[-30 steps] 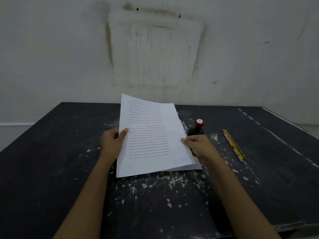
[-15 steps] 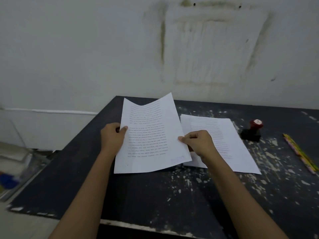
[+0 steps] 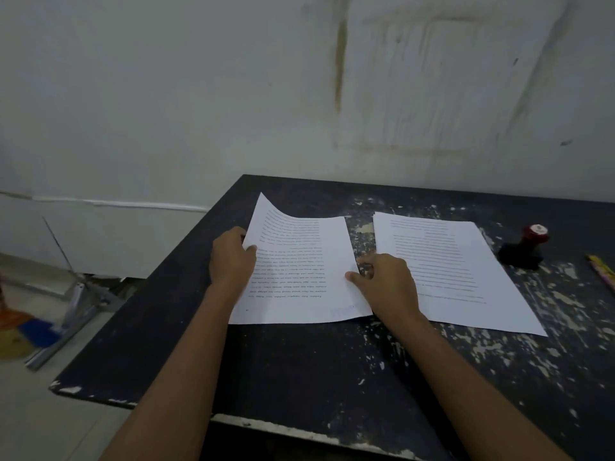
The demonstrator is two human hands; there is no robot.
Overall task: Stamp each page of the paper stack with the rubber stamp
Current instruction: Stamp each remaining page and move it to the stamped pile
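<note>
On the black, paint-chipped counter [image 3: 299,377], a single printed sheet [image 3: 299,277] lies left of centre, text side up. Its far left corner curls upward, and the rest lies flat or nearly flat on the surface. A faint bluish mark [image 3: 339,311] shows near its near right corner.

The left grip [image 3: 229,257] holds the sheet at its left edge, closed on the paper with the thumb on top and the fingers hidden beneath. The right grip [image 3: 382,281] is at the opposite edge. Its thumb tip lies on the paper and its fingers are curled just beside the edge. Whether those fingers pinch the sheet cannot be told.

The paper stack [image 3: 466,271] lies flat to the right of the sheet, apart from it, with a strip of bare counter between them. The back of the right grip overlaps the stack's near left part.

The rubber stamp [image 3: 527,247], with a red handle and black base, stands on the counter just beside the stack's far right corner, well apart from both grips. Coloured pencils [image 3: 603,272] lie at the right frame edge, beyond the stamp.
</note>
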